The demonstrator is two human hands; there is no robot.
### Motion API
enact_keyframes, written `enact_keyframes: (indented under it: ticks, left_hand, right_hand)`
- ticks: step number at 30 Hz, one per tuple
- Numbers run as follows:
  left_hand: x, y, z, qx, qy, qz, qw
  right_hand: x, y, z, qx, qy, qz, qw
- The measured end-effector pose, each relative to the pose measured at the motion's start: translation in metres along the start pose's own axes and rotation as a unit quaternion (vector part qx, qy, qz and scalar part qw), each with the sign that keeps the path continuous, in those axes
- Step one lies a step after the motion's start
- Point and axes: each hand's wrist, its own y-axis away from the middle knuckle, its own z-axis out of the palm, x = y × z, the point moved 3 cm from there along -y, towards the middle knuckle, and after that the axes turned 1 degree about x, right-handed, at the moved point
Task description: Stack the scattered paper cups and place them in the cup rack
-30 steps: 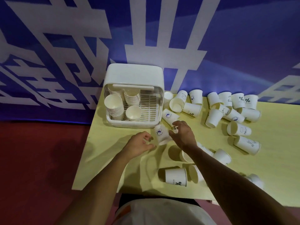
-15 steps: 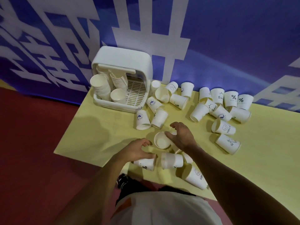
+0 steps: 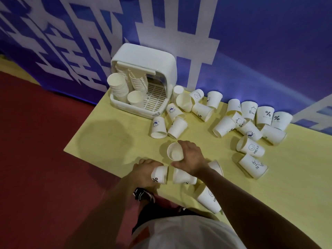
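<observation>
Many white paper cups lie scattered over a yellow table (image 3: pixel 111 133). My right hand (image 3: pixel 191 156) grips an upright cup (image 3: pixel 174 152) whose mouth faces up, near the table's front edge. My left hand (image 3: pixel 143 172) holds a cup with a % mark (image 3: pixel 159 175) lying on its side at that edge. Another cup (image 3: pixel 183 177) lies on its side just under my right wrist. The white cup rack (image 3: pixel 143 56) stands at the back left, with stacks of cups (image 3: pixel 119 88) inside it.
A large cluster of cups (image 3: pixel 249 123) spreads along the blue and white wall on the right. Two cups (image 3: pixel 167 125) lie in front of the rack. One cup (image 3: pixel 209 200) lies at the near edge. Red floor (image 3: pixel 36 159) lies to the left.
Both hands moved back from the rack toward the near edge. My right hand took hold of the upright cup, and my left hand closed round the % cup.
</observation>
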Motion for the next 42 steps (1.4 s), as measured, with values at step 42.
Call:
enact_keyframes:
  ticks: [42]
  left_hand:
    - [-0.15, -0.083, -0.211, 0.132, 0.324, -0.002, 0.937]
  right_hand:
    - [-0.158, -0.244, -0.059, 0.125, -0.088, 0.001, 0.988]
